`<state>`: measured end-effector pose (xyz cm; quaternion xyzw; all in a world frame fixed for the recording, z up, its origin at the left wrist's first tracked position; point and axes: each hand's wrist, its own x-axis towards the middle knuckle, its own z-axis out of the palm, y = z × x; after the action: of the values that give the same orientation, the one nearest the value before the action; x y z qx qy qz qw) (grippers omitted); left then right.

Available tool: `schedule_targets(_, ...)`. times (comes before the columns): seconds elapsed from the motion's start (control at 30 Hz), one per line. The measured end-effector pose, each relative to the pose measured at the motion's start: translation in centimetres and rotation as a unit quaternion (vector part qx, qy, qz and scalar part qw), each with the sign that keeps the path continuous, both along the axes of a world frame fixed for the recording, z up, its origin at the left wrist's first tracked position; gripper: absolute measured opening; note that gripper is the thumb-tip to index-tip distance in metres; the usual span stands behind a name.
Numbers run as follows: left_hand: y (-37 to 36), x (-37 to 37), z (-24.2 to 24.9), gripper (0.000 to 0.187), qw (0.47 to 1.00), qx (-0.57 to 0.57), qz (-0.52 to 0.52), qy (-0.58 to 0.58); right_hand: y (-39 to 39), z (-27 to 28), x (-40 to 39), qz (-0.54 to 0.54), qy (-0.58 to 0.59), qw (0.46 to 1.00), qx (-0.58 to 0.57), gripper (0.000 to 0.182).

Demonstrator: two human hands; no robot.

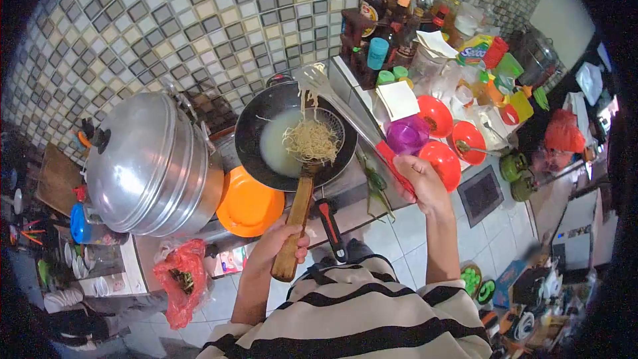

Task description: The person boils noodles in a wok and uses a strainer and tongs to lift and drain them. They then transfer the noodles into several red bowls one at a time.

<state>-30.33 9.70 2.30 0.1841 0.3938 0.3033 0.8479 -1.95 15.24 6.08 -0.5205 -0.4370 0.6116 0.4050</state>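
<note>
In the head view, the left hand [282,244] is wrapped around the thick brown wooden handle [300,207] of a round wire-mesh strainer [339,134]. A tangle of pale yellow noodles [312,141] lies in the strainer, straight beyond the left hand at the far end of the handle. The strainer sits over the black round wok [247,141], which holds cloudy whitish liquid [274,146].

The right hand [424,183] is closed around the red grip of a long slotted metal turner [345,108]. Its head is above the far side of the wok, with several noodle strands hanging from it (they trail down toward the heap in the strainer). From the right hand, the noodles are off to the left and slightly farther away.

A bright orange plastic plate [250,205] is just left of the wok, beside a large domed silver metal steamer [143,166]. Nearest the right hand is a shiny red bowl [441,163].
</note>
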Motion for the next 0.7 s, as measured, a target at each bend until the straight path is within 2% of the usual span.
schedule_targets(0.23,0.1,0.7,0.2,0.017,1.0,-0.017,0.007,-0.001,-0.6,0.9,1.6,-0.013,0.036,0.999,0.012,0.028)
schedule_targets(0.3,0.2,1.4,0.4,0.018,0.998,-0.025,0.025,0.054,-0.7,1.3,2.6,-0.023,0.034,0.999,0.016,0.028)
schedule_targets(0.47,0.8,2.2,-1.0,0.016,1.0,-0.02,0.013,0.01,-1.0,2.9,6.6,-0.042,0.041,0.998,0.02,0.028)
schedule_targets(0.57,0.5,4.3,0.1,0.017,0.992,-0.027,0.086,0.094,-2.2,3.9,10.1,-0.058,0.018,0.998,0.03,0.029)
schedule_targets(0.7,0.7,5.7,0.3,0.018,0.986,-0.019,0.12,0.115,-4.7,4.8,15.3,-0.082,-0.003,0.996,0.044,0.029)
